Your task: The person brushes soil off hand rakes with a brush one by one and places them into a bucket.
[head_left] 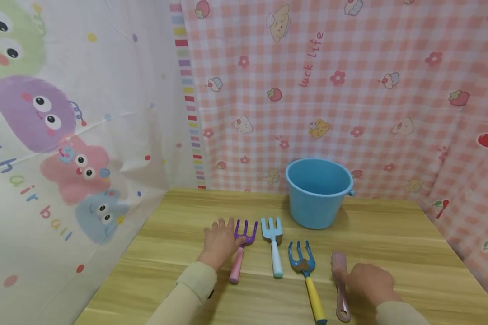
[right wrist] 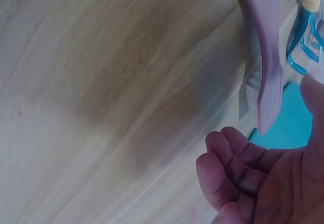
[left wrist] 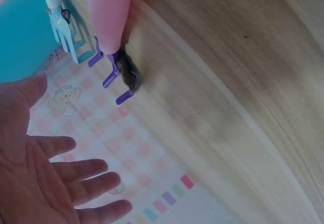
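My left hand [head_left: 219, 241] is spread just left of a small garden fork with purple tines [head_left: 245, 232] and a pink handle [left wrist: 110, 13]; nothing is in its fingers. To the right of that fork lies a light blue hand fork [head_left: 275, 253], then a blue one with a yellow handle [head_left: 315, 298]. Beside the right hand [head_left: 370, 282] a mauve brush [head_left: 340, 284] lies on its side, bristles showing in the right wrist view. Loosely curled fingers of that hand are close to the brush head and grip nothing.
A light blue bucket [head_left: 317, 198] stands at the back of the wood-grain table [head_left: 158, 266]. Brown patches [head_left: 302, 265] mark the forks where the tines meet. A pink checked cloth [head_left: 341, 104] hangs behind, and a white printed sheet [head_left: 122, 104] on the left.
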### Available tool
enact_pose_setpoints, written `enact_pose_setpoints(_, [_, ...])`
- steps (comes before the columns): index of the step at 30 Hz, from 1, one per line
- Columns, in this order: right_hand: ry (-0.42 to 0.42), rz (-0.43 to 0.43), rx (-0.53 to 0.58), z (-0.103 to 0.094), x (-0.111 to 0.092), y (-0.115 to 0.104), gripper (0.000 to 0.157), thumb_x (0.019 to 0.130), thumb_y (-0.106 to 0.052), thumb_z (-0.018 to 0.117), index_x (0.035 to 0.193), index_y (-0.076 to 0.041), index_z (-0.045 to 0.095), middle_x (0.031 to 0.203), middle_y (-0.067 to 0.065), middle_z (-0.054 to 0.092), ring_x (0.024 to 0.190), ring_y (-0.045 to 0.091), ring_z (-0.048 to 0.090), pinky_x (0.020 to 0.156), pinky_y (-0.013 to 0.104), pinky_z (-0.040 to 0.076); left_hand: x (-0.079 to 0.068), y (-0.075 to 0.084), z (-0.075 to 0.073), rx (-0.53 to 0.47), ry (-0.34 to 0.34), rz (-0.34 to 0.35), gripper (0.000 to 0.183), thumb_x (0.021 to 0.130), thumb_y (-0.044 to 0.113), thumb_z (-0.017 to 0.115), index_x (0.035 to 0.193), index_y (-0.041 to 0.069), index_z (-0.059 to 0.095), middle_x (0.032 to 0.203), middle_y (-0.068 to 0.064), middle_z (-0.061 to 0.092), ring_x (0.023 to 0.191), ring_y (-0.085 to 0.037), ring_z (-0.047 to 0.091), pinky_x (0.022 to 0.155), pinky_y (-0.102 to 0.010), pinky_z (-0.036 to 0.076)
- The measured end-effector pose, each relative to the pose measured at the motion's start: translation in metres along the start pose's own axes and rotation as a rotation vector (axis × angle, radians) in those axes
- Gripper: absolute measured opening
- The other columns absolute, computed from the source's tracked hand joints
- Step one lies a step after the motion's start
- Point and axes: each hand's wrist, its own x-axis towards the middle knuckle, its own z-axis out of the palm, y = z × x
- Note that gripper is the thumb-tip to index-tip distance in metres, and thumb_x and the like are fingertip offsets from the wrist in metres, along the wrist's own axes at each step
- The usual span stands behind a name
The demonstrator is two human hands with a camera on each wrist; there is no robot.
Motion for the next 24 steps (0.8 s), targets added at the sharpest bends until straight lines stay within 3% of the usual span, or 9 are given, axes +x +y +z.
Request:
enact_pose_setpoints(10, [-0.053,-0.004,-0.044,0.009,-0.003,-0.01,0.065,0.087,-0.07,0.054,0.082,-0.007,0.066,0.085,0.013,0.064,0.073,0.026,0.056,0.069,0.05,0.049,0.0,0.006,-0.003,-0.041,-0.077,-0.023,0.067,0.093,0.056,0.06,0.138,0.006,0.054,0.104,-0.016,0.065,0.089,-0.032,0.064,0.071,-0.043,0.054])
enact_pose_setpoints(15, [-0.037,0.0,-0.035,0.013,-0.003,-0.011,0.063,0.085,-0.067,0.059,0.084,-0.005,0.066,0.082,0.011,0.063,0.072,0.026,0.056,0.067,0.049,0.05,0.0,0.007,-0.002,-0.044,-0.099,-0.029,0.06,0.093,0.054,0.061,0.127,0.005,0.061,0.078,-0.009,0.059,0.064,-0.022,0.058,0.056,-0.034,0.05])
enact_pose_setpoints(24, [-0.008,0.01,-0.004,0.018,0.0,-0.013,0.051,0.089,-0.053,0.063,0.086,-0.002,0.063,0.075,0.008,0.058,0.068,0.024,0.054,0.062,0.042,0.048,-0.004,0.004,0.0,-0.067,-0.067,-0.007,0.045,0.093,0.051,0.062,0.099,0.006,0.068,0.067,-0.003,0.053,0.059,-0.017,0.054,0.054,-0.033,0.048])
